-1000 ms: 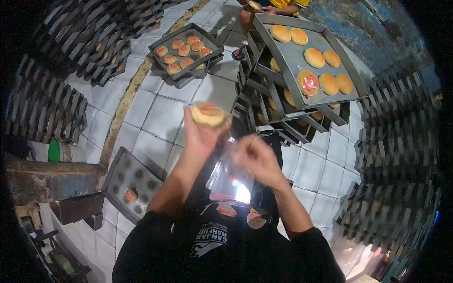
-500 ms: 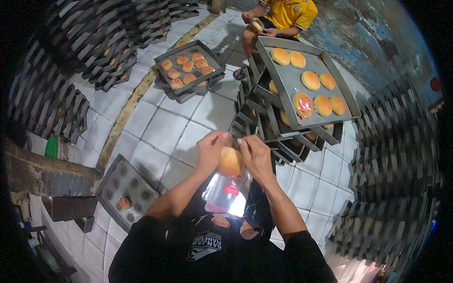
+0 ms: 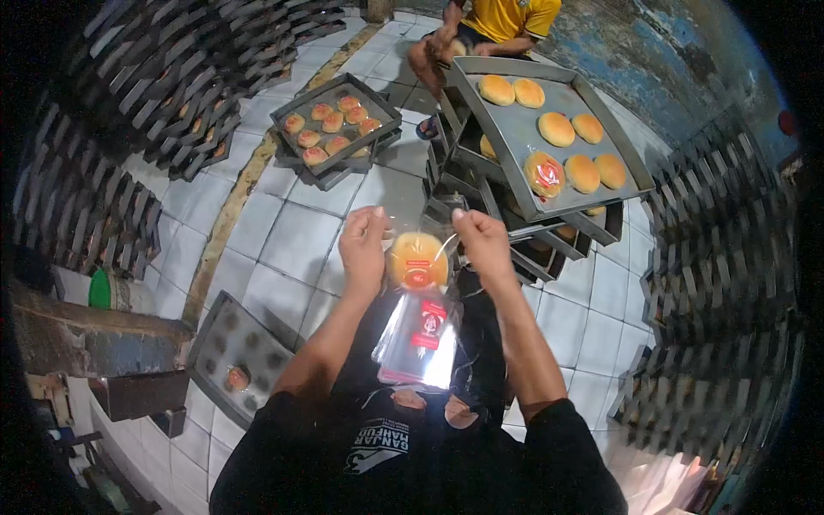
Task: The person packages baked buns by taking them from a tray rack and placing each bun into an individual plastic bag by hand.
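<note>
A round golden bun (image 3: 418, 256) sits inside a clear plastic bag (image 3: 433, 230) with red print, held up in front of my lap. My left hand (image 3: 364, 245) pinches the bag's upper left corner between thumb and fingers. At the upper right corner, my right hand (image 3: 482, 245) pinches the same bag, so its top edge is stretched between both hands. Below it, on my lap, lies a stack of flat clear bags (image 3: 410, 343) with red labels.
To the right, a metal tray (image 3: 562, 94) of buns, one of them bagged, tops a stack of trays. Another tray (image 3: 322, 159) holds several bagged buns. At lower left lies a tray (image 3: 215, 360) with one bun. A person in a yellow shirt (image 3: 511, 17) sits beyond.
My hands have moved apart and slightly up, from close together above the bun to the bag's two top corners. The bun now shows inside the spread bag, behind its red print.
</note>
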`<action>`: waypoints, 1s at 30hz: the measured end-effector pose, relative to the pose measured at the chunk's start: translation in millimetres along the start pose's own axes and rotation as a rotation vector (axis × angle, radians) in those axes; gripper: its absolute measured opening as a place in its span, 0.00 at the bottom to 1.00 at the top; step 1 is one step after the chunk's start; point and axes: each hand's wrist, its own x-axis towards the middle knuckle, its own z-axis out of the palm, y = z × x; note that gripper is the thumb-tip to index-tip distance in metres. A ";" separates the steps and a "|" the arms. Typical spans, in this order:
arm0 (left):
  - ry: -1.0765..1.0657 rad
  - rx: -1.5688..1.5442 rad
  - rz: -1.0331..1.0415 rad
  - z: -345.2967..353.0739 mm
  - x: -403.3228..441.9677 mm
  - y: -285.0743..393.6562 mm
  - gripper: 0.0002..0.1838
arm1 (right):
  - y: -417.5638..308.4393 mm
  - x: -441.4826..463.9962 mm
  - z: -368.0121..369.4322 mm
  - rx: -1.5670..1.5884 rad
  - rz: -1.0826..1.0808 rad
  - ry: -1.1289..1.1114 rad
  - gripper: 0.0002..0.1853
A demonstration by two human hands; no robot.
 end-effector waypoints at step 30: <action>-0.804 0.718 0.720 -42.5 -90.3 -45.2 0.13 | 79.1 -130.5 -43.6 -1.127 -0.352 -0.254 0.30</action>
